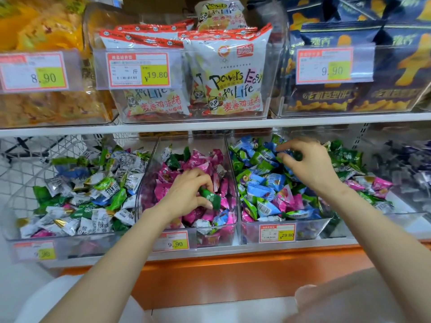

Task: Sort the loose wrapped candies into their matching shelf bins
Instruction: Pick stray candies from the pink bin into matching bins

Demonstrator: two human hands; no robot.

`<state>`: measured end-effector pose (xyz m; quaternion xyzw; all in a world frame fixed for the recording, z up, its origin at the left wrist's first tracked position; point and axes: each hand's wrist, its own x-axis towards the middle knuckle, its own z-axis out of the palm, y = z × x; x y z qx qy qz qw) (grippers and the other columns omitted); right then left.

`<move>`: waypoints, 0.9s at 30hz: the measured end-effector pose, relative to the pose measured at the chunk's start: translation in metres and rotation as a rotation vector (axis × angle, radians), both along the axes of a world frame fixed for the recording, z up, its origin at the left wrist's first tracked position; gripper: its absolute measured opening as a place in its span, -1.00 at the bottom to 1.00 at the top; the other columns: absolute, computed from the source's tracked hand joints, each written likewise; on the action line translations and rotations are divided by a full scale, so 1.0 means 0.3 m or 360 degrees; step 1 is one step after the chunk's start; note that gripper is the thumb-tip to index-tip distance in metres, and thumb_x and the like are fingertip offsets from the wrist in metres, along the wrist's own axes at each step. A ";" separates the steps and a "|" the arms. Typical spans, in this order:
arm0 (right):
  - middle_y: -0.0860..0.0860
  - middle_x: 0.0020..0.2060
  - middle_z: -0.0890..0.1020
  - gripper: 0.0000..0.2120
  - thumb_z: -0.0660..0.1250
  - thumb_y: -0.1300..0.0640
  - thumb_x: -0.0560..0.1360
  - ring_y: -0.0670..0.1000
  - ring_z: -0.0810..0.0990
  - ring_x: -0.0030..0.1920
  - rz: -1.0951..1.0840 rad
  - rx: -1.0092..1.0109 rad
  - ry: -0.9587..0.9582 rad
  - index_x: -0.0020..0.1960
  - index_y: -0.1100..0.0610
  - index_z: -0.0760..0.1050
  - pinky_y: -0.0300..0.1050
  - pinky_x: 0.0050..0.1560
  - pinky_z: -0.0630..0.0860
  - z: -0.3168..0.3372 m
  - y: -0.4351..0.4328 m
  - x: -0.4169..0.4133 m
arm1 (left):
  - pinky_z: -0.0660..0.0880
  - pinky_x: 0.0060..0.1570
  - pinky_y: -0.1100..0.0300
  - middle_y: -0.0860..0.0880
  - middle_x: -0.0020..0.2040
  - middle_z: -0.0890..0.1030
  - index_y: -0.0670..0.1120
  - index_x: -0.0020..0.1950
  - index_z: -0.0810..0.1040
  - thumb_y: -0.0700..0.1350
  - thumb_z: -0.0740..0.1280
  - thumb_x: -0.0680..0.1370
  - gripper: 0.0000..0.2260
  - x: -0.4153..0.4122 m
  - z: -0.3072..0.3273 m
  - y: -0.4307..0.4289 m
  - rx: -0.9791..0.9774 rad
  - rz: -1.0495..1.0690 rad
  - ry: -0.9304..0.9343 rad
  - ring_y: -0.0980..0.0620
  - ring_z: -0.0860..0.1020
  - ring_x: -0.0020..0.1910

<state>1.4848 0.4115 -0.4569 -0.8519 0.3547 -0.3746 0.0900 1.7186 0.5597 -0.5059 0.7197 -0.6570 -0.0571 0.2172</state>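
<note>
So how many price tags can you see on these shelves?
6. Upper shelf: left tag, middle tag, right tag. Lower shelf: left tag, middle tag, right tag. More may be hidden off-frame.

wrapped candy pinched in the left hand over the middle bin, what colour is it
Green wrapper, held in the left hand; head view.

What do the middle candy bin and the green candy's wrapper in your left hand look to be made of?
The middle bin looks like clear hard plastic: candies show through its walls, and its edges catch glare. The green candy, pinched by the left hand, seems wrapped in glossy printed plastic film, creased and shiny; whether it is foil-lined cannot be told.
</note>
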 end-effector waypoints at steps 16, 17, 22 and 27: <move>-0.10 -0.09 0.59 -0.84 0.42 -0.10 0.38 -0.04 0.41 0.03 0.0723 0.0474 0.0081 -0.12 -0.04 0.61 -0.12 0.08 0.34 -0.008 0.216 0.153 | 0.50 -0.14 0.12 0.04 -0.21 0.57 -0.04 -0.12 0.48 -0.07 0.54 0.20 -0.65 -0.083 0.141 0.065 -0.0139 -0.0074 0.1192 0.09 0.54 -0.22; -0.10 -0.14 0.58 -0.91 0.43 -0.07 0.38 -0.03 0.41 0.01 0.0745 0.0516 0.0073 -0.22 -0.11 0.54 -0.12 0.06 0.35 -0.003 0.220 0.152 | 0.52 -0.14 0.19 0.05 -0.19 0.59 -0.05 -0.10 0.48 -0.13 0.54 0.23 -0.66 -0.084 0.139 0.064 -0.0124 -0.0105 0.1204 0.12 0.56 -0.21; -0.12 -0.37 0.43 -0.74 0.44 -0.02 0.40 -0.16 0.37 -0.22 0.0624 0.0573 -0.0037 -0.38 -0.06 0.40 -0.20 -0.13 0.30 0.020 0.187 0.110 | 0.51 -0.14 0.32 -0.02 -0.14 0.59 -0.04 -0.08 0.46 -0.22 0.48 0.38 -0.76 -0.057 0.097 0.054 0.0014 -0.0009 0.1041 0.13 0.55 -0.21; -0.03 -0.44 0.31 -0.63 0.40 -0.01 0.44 -0.12 0.28 -0.39 0.0525 0.0709 -0.0201 -0.32 0.25 0.38 -0.19 -0.25 0.23 0.025 0.137 0.060 | 0.37 -0.24 0.44 0.06 -0.16 0.60 -0.05 -0.10 0.54 -0.17 0.50 0.38 -0.82 -0.017 0.023 0.039 0.0594 -0.0150 0.0336 0.30 0.49 -0.27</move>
